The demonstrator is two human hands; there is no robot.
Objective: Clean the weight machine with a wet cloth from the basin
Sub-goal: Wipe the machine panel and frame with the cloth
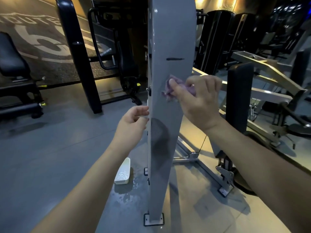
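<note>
The weight machine's tall grey upright panel (170,39) stands straight ahead, with a dark horizontal mark above my hands. My right hand (200,101) grips a crumpled purple cloth (170,89) and presses it against the panel at mid height. Lower down, my left hand (133,122) touches the panel's left edge with relaxed, slightly curled fingers and holds nothing. A white basin (123,172) with water in it sits on the floor just left of the panel's base.
Water is splashed on the grey floor (50,165) around the basin. The machine's metal frame and black pad (239,91) extend to the right. Black gym machines (79,52) and a bench (15,78) stand at the left and behind.
</note>
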